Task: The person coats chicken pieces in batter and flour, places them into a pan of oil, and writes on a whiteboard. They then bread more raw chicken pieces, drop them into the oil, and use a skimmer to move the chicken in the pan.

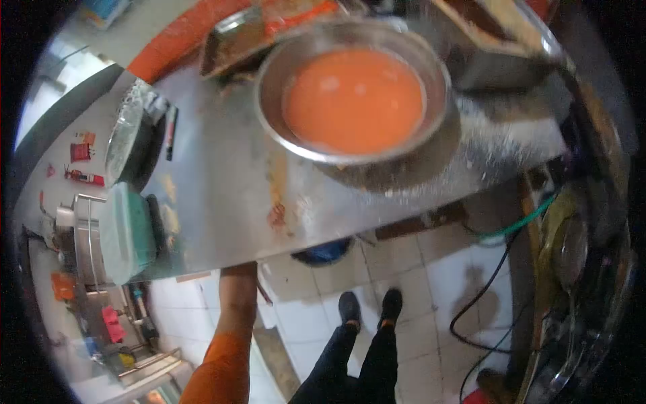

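My left forearm in an orange sleeve reaches up to the table's near edge. Past the wrist, my left hand is hidden beneath the tabletop, so its fingers and anything in them do not show. My right hand is outside the picture. On the metal table stands a wide steel bowl of orange liquid, with pale patches of foam or glare on its surface. Neither hand is seen touching it.
A lidded green container sits at the table's left corner, near a plastic-covered tub and a marker. Behind the bowl lies a tray. White powder dusts the right side. A black cable hangs over the tiled floor.
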Demonstrator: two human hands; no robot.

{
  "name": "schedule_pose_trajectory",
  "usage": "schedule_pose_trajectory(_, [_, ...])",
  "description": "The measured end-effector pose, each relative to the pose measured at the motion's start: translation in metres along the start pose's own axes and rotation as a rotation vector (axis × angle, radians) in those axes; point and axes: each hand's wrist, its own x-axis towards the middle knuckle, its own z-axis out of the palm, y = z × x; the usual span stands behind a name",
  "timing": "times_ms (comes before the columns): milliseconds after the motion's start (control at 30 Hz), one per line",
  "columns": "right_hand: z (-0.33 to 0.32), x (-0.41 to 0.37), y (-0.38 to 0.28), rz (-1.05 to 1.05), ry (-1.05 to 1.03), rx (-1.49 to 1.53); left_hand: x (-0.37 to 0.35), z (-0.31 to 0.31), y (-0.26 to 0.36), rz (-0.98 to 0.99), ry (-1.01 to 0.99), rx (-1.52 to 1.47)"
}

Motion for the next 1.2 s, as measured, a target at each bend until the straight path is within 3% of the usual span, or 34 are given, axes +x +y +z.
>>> schedule_pose_trajectory(200, [-0.014, 0.019, -0.05, -0.117, 0.019, -0.092, 0.0, 0.003, 0.029, -0.137, -0.09, -0.199])
schedule_pose_trajectory(267, [-0.018, 0.016, -0.067, -0.155, 0.027, -0.107, 0.021, 0.028, 0.032, -0.357, -0.118, -0.768])
schedule_pose_trajectory(333, [-0.024, 0.011, -0.086, -0.2, 0.042, -0.12, 0.032, 0.052, 0.047, -0.789, 0.01, -1.92])
schedule_pose_trajectory(367, [-0.028, 0.008, -0.096, -0.224, 0.051, -0.13, 0.029, 0.051, 0.049, -0.966, 0.016, -2.254])
schedule_pose_trajectory(467, [-0.038, -0.009, -0.122, -0.283, 0.073, -0.146, -0.019, 0.035, 0.047, -1.253, -0.035, -2.758])
schedule_pose_trajectory(567, [-0.049, -0.028, -0.141, -0.337, 0.097, -0.159, -0.102, -0.023, 0.024, -1.379, -0.179, -2.79])
schedule_pose_trajectory(667, [-0.064, -0.05, -0.136, -0.366, 0.133, -0.143, -0.166, -0.108, -0.031, -1.257, -0.407, -2.613])
schedule_pose_trajectory(767, [-0.079, -0.066, -0.122, -0.369, 0.182, -0.105, -0.179, -0.164, -0.091, -0.957, -0.335, -2.641])
schedule_pose_trajectory(867, [-0.099, -0.071, -0.12, -0.334, 0.246, -0.094, -0.124, -0.208, -0.143, -0.749, -0.09, -2.261])
schedule_pose_trajectory(933, [-0.112, -0.058, -0.144, -0.454, 0.27, -0.067, -0.077, -0.249, -0.171, -0.55, 0.231, -2.139])
schedule_pose_trajectory(967, [-0.122, -0.028, -0.153, -0.768, 0.229, -0.01, -0.047, -0.247, -0.178, -0.438, 0.392, -2.125])
schedule_pose_trajectory(1000, [-0.117, -0.01, -0.175, -0.78, 0.262, 0.037, -0.013, -0.255, -0.188, -0.472, 0.411, -2.133])
schedule_pose_trajectory(1033, [-0.123, -0.002, -0.202, -0.79, 0.304, 0.086, 0.016, -0.286, -0.195, -0.411, 0.561, -1.954])
schedule_pose_trajectory(1100, [-0.131, -0.022, -0.266, -0.914, 0.361, 0.099, 0.07, -0.302, -0.212, -0.323, 0.677, -2.16])
schedule_pose_trajectory(1133, [-0.136, -0.032, -0.293, -0.899, 0.325, 0.153, 0.098, -0.296, -0.22, -0.227, 0.846, -2.161])
schedule_pose_trajectory(1167, [-0.144, -0.037, -0.308, -0.886, 0.286, 0.204, 0.121, -0.3, -0.229, -0.206, 0.906, -2.356])
schedule_pose_trajectory(1200, [-0.149, -0.036, -0.316, -0.865, 0.323, 0.195, 0.14, -0.307, -0.245, -0.307, 0.838, -2.319])
